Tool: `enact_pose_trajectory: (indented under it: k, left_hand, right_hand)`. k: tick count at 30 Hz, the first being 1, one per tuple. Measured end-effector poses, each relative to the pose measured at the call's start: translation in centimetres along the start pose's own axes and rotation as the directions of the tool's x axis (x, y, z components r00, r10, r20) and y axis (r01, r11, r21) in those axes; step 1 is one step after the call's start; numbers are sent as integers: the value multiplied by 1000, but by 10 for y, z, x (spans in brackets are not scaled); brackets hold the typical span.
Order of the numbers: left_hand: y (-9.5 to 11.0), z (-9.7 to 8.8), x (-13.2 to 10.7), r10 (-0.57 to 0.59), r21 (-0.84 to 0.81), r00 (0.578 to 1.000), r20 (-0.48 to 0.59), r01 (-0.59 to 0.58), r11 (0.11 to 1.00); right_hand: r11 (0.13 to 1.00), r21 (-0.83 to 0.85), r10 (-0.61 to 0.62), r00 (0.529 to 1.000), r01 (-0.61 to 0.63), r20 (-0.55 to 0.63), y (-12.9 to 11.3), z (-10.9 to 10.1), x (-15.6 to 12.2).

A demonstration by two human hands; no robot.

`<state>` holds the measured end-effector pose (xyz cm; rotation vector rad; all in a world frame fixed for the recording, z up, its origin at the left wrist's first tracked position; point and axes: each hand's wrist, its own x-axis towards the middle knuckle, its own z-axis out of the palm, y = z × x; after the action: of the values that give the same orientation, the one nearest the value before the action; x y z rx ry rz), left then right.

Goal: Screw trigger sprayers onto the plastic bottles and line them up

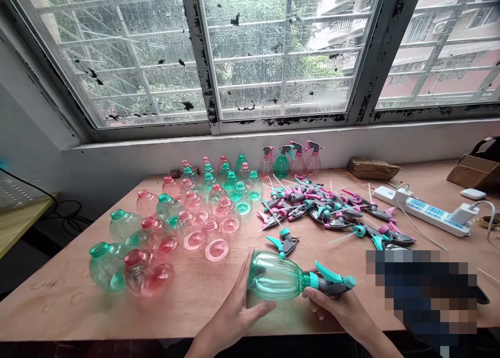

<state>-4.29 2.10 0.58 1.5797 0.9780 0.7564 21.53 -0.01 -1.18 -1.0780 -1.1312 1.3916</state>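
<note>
A green spray bottle (275,276) lies on its side in the air just over the front of the table, its base to the left. Around its base end curls my left hand (244,301), thumb below and fingers behind. At the neck, my right hand (332,302) grips the teal collar and the dark grey spray head (336,284) with its teal trigger. The head sits on the bottle's neck; whether it is fully tightened I cannot tell. Just beyond the bottle lies a loose grey and teal spray head (287,242).
Several open green and pink bottles (216,246) stand at the left. A heap of spray heads (320,204) lies right of centre. Several bottles with heads (282,163) stand by the wall. A power strip (424,212) with cables and a brown package (373,169) are at the right.
</note>
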Motion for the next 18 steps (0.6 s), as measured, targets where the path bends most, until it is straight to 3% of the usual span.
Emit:
enact_pose_trajectory:
  k: [18]
  left_hand:
    - [-6, 1, 2, -18, -32, 999, -32, 17, 999]
  right_hand:
    - [998, 27, -48, 999, 48, -19, 2, 1, 2]
